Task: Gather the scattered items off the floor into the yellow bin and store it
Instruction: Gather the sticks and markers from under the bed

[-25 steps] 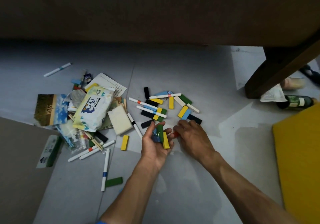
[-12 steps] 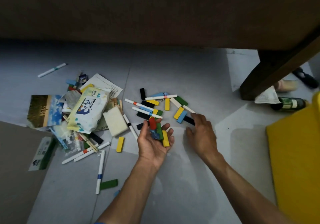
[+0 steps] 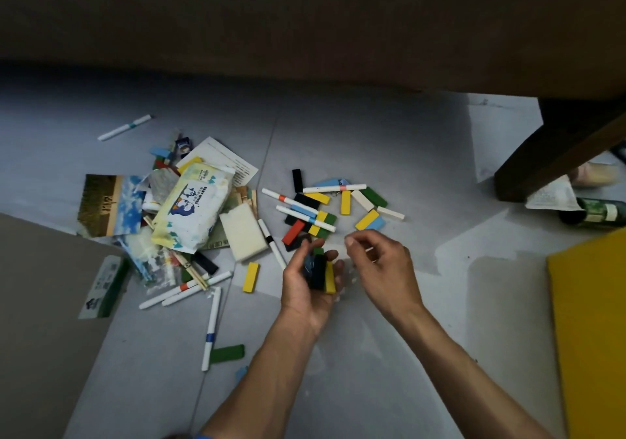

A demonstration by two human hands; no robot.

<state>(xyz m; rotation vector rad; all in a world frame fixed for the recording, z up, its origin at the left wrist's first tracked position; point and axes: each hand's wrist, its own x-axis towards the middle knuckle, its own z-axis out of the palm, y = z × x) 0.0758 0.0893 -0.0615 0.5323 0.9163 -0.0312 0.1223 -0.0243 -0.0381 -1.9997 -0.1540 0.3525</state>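
Several coloured wooden blocks point(image 3: 367, 219) and white marker pens point(image 3: 333, 188) lie scattered on the grey floor ahead of me. My left hand point(image 3: 310, 286) is palm up just in front of that pile, shut on a small stack of blocks: black, yellow and green, with a blue clip. My right hand point(image 3: 382, 265) hovers right beside it, fingers loosely curled and nothing seen in them. A red block point(image 3: 293, 232) lies on the floor at my left fingertips. The yellow bin point(image 3: 589, 320) shows at the right edge.
To the left lies a heap with a wet-wipes pack point(image 3: 193, 208), a white sponge point(image 3: 242, 232), photo cards point(image 3: 108, 204), papers and more pens. A green bottle point(image 3: 596, 213) lies by a dark furniture leg point(image 3: 555, 154). A brown board point(image 3: 40, 303) covers the lower left.
My right hand lifted from the floor by the blocks and came over to my left hand. A black block that lay under it now sits in my left palm.
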